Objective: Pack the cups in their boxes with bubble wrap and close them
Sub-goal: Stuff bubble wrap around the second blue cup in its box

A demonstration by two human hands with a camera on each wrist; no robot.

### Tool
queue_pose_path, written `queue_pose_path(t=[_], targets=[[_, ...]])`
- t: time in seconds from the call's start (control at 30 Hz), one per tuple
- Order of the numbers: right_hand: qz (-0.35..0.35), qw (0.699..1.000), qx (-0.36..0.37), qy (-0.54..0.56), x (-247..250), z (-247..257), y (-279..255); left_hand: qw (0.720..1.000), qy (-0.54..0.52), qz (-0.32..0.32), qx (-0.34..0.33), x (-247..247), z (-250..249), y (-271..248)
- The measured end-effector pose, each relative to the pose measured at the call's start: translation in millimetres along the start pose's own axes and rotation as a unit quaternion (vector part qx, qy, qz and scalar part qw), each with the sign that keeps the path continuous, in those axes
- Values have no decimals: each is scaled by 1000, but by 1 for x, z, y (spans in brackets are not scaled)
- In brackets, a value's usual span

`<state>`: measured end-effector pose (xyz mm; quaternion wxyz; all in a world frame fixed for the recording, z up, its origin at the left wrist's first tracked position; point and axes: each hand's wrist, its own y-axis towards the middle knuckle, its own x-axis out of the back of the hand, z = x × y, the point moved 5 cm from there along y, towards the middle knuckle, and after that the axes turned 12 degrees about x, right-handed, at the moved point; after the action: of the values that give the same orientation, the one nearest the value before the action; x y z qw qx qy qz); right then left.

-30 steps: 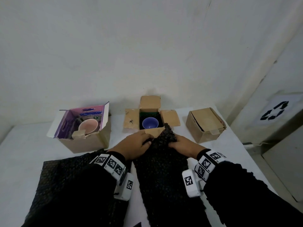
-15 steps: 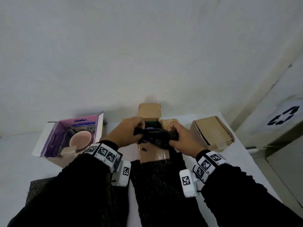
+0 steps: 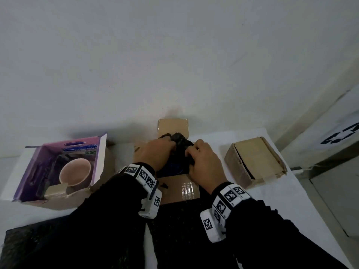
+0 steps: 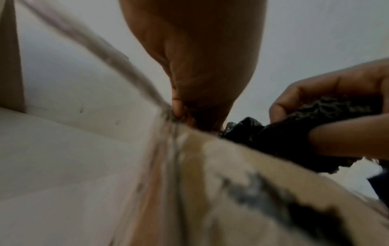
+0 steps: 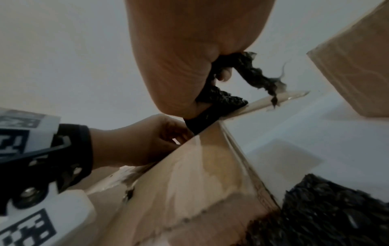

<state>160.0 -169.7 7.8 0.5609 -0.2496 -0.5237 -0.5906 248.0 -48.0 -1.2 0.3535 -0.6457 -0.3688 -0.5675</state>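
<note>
The middle brown box (image 3: 180, 189) stands with its flaps spread, and a blue cup (image 3: 172, 168) shows partly inside it. Both hands are over its opening. My left hand (image 3: 167, 146) and right hand (image 3: 191, 152) hold a bunched piece of black bubble wrap (image 3: 179, 141) down on the cup. In the right wrist view my right hand (image 5: 219, 79) has its fingers curled round the bubble wrap (image 5: 223, 98), with a loose end hanging out. The left wrist view shows my left hand (image 4: 181, 113) reaching into the box beside the bubble wrap (image 4: 284, 138). A pink cup (image 3: 74, 171) sits in the open purple box (image 3: 56, 146) at the left.
A shut brown box (image 3: 256, 160) stands on the right of the white table (image 3: 291, 210), near its edge. Two flat sheets of black bubble wrap lie in front, one (image 3: 178, 230) under my arms and one (image 3: 29, 245) at the near left. A wall runs behind the boxes.
Both hands lifted the end of the bubble wrap off the table, carried it forward over the middle box and pushed it down onto the blue cup, which is now mostly covered.
</note>
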Motion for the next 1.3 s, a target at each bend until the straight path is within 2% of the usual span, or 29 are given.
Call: queue_pose_path(t=[0.07,0.13,0.27,0.43,0.57,0.67,0.77,0.8,0.93,1.0,1.2,1.3], targets=[[26,998,40,-42,-5,6,3,999,34,-5,-42,-8,-4,1],[67,994,52,-70,-11,9,5,997,40,-12,-58,-12,-4,3],[107,987,34,-119,-17,6,4,999,26,1,-33,-18,5,5],[114,984,17,-138,-23,9,10,996,62,27,-51,-32,1,5],[177,973,12,-148,-31,11,18,991,119,25,-49,-35,-2,0],[170,973,14,-153,-27,12,16,990,131,43,-25,-38,2,-4],[97,988,4,-123,-20,9,8,991,129,25,-15,-37,3,-9],[94,989,0,-114,-19,9,6,992,126,21,-14,-36,3,-11],[155,974,-8,-163,-23,13,6,991,130,29,-17,-38,2,-9],[152,972,-10,-179,-22,19,6,990,130,47,-16,-42,2,-6],[229,959,-7,-169,-42,22,-1,988,141,61,-5,-53,5,-6],[230,962,9,-150,-38,22,1,995,93,27,-4,-47,7,-10]])
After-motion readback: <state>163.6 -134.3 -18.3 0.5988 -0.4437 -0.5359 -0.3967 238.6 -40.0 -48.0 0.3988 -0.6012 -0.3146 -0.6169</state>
